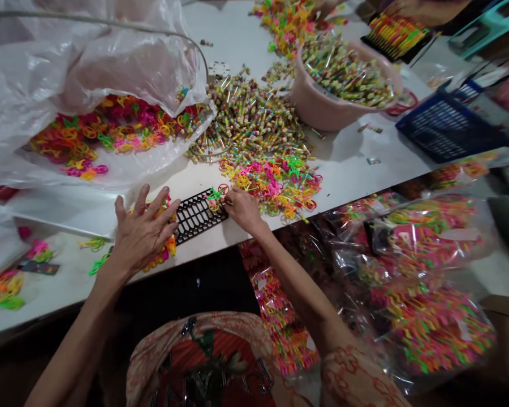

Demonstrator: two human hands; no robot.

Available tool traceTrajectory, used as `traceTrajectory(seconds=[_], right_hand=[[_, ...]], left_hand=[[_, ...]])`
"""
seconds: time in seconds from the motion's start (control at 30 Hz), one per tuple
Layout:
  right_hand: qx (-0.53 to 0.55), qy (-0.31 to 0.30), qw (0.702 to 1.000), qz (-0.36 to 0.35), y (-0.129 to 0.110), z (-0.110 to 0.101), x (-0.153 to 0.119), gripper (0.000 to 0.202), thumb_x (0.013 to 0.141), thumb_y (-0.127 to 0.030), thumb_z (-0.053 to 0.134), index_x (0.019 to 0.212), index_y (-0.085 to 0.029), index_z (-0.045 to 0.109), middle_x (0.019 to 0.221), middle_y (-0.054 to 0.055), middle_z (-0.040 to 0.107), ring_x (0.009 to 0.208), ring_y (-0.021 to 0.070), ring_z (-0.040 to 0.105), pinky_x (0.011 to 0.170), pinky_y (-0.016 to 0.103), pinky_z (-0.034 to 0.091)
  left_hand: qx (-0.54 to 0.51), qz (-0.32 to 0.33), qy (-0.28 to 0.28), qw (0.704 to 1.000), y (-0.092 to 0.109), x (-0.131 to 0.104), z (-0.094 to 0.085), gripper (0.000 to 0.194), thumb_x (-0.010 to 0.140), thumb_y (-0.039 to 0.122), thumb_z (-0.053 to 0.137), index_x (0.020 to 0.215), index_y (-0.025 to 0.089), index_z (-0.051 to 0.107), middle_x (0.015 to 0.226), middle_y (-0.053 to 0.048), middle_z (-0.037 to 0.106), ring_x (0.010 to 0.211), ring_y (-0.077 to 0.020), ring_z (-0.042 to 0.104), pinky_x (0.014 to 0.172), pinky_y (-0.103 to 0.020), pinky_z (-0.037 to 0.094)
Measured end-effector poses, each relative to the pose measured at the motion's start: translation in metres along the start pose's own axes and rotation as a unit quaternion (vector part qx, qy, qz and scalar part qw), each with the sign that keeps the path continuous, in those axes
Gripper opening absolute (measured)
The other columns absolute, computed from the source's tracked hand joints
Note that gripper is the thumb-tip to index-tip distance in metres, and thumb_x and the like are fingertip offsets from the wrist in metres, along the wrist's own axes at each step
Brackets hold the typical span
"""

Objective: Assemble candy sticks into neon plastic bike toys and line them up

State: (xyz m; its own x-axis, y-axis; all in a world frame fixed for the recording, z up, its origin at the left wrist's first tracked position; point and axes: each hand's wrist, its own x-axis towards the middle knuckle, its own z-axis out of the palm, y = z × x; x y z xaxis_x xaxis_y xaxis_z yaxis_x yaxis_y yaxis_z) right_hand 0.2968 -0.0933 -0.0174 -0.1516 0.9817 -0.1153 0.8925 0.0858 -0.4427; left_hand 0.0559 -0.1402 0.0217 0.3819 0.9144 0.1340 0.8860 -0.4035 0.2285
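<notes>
A black plastic grid tray (197, 215) lies near the front edge of the white table (356, 161). My left hand (142, 232) rests flat with fingers spread on the tray's left end, over bright plastic pieces filling it. At the tray's right end my right hand (242, 208) pinches a small coloured plastic piece (220, 191), next to a loose heap of neon plastic shapes (275, 183).
A clear bag (89, 85) of neon shapes lies open at the back left. A pile of small striped sticks (254, 121) spreads mid-table beside a pink tub (322, 107) full of them. A blue basket (445, 121) sits at right. Filled clear packs (424, 316) lie below the table edge.
</notes>
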Motion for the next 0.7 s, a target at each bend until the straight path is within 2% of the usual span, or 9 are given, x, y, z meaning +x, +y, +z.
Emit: traceTrajectory(seconds=[0.07,0.17,0.23,0.33,0.43,0.5,0.53,0.63,0.7], right_hand=[[0.140,0.040,0.989,-0.014,-0.006,0.013,-0.010,0.005,0.075,-0.015,0.062,0.073,-0.017,0.065,0.082,0.003,0.063,0.076,0.0157,0.059,0.069,0.026,0.042],[0.337,0.110,0.935,0.005,-0.020,0.036,-0.023,0.008,0.068,-0.018,0.069,0.064,-0.018,0.061,0.072,-0.002,0.059,0.068,0.0124,0.055,0.064,0.024,0.042],[0.411,0.149,0.899,0.031,-0.030,0.051,-0.028,0.009,0.066,-0.019,0.070,0.064,-0.018,0.061,0.072,-0.002,0.059,0.068,0.0119,0.055,0.063,0.023,0.043],[0.459,0.163,0.871,0.057,-0.043,0.062,-0.031,0.005,0.065,-0.017,0.068,0.067,-0.018,0.064,0.076,-0.001,0.060,0.067,0.0111,0.055,0.061,0.023,0.043],[0.482,0.161,0.859,0.054,-0.056,0.055,-0.036,0.007,0.066,-0.021,0.070,0.069,-0.018,0.064,0.075,-0.001,0.059,0.063,0.0100,0.052,0.059,0.023,0.043],[0.494,0.164,0.853,0.037,-0.064,0.043,-0.041,0.011,0.068,-0.025,0.072,0.070,-0.019,0.064,0.076,-0.001,0.059,0.062,0.0098,0.051,0.059,0.023,0.043],[0.504,0.159,0.849,0.024,-0.067,0.037,-0.043,0.013,0.068,-0.027,0.073,0.071,-0.019,0.064,0.077,-0.001,0.060,0.063,0.0099,0.051,0.060,0.023,0.044],[0.553,0.082,0.829,-0.027,-0.068,0.020,-0.045,0.018,0.068,-0.032,0.074,0.076,-0.018,0.066,0.078,0.000,0.058,0.068,0.0112,0.053,0.061,0.024,0.044],[0.565,0.006,0.822,-0.069,-0.062,0.015,-0.042,0.021,0.067,-0.035,0.076,0.074,-0.018,0.066,0.075,-0.001,0.056,0.070,0.0121,0.053,0.063,0.025,0.045]], left_hand=[[0.004,0.025,-0.002,1.000,-0.001,-0.004,0.001,0.042,0.095,0.041,0.035,0.135,0.037,0.048,0.151,-0.001,0.042,0.146,-0.0281,0.024,0.115,-0.060,0.005],[-0.002,0.049,0.002,0.999,-0.005,-0.007,0.006,0.042,0.095,0.036,0.036,0.136,0.036,0.046,0.148,-0.002,0.046,0.144,-0.0266,0.029,0.116,-0.057,0.009],[-0.005,0.052,0.012,0.999,-0.007,-0.007,0.008,0.042,0.095,0.034,0.037,0.136,0.036,0.046,0.148,-0.002,0.047,0.143,-0.0269,0.031,0.115,-0.057,0.011],[-0.013,0.053,0.036,0.998,-0.004,-0.007,0.004,0.040,0.094,0.034,0.041,0.133,0.035,0.049,0.149,-0.003,0.045,0.142,-0.0288,0.032,0.115,-0.059,0.010],[-0.035,0.047,0.081,0.995,0.007,-0.005,-0.008,0.042,0.091,0.038,0.050,0.132,0.032,0.050,0.148,-0.006,0.047,0.139,-0.0308,0.037,0.114,-0.062,0.007],[-0.080,0.043,0.103,0.991,0.014,-0.001,-0.016,0.042,0.089,0.040,0.054,0.129,0.028,0.053,0.137,-0.008,0.058,0.128,-0.0289,0.050,0.114,-0.059,0.013],[-0.115,0.041,0.104,0.987,0.016,0.001,-0.019,0.041,0.088,0.040,0.054,0.127,0.027,0.055,0.128,-0.008,0.064,0.120,-0.0265,0.056,0.113,-0.056,0.021],[-0.250,0.023,0.087,0.964,0.015,0.010,-0.023,0.034,0.089,0.039,0.054,0.118,0.024,0.062,0.107,-0.005,0.071,0.098,-0.0197,0.065,0.099,-0.041,0.045],[-0.321,0.029,0.055,0.945,0.011,0.014,-0.026,0.034,0.087,0.039,0.056,0.117,0.023,0.065,0.106,-0.006,0.071,0.095,-0.0187,0.065,0.088,-0.035,0.051]])
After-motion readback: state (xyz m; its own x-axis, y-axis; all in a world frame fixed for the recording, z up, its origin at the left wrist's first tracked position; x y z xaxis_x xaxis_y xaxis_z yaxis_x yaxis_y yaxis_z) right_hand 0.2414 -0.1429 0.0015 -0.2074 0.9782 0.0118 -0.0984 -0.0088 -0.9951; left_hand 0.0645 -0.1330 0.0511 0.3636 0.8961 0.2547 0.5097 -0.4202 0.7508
